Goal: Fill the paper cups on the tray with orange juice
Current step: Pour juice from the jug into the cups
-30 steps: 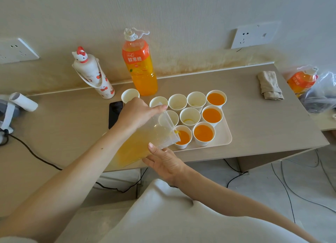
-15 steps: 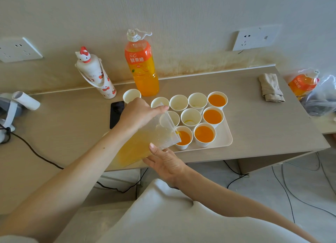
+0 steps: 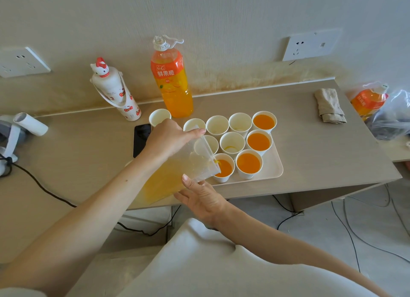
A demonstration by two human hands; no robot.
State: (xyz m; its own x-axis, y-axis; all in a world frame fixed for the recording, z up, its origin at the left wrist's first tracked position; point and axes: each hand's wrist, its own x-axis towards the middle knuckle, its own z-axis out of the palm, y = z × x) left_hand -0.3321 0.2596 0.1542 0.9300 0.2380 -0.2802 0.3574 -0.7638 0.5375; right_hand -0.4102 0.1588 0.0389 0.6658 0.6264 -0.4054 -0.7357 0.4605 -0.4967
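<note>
Nothing much has moved since a moment ago: my jug stays tipped over the same front cup. My left hand grips the jug from above, with fingers curled round its top edge. My right hand sits under the jug near its mouth, thumb and fingers straight, propping it up. Orange juice runs off the lip into the front cup, which stands on the tray. Right beside it, three full cups stand in a line. A lone cup stands off the tray by the juice bottle.
</note>
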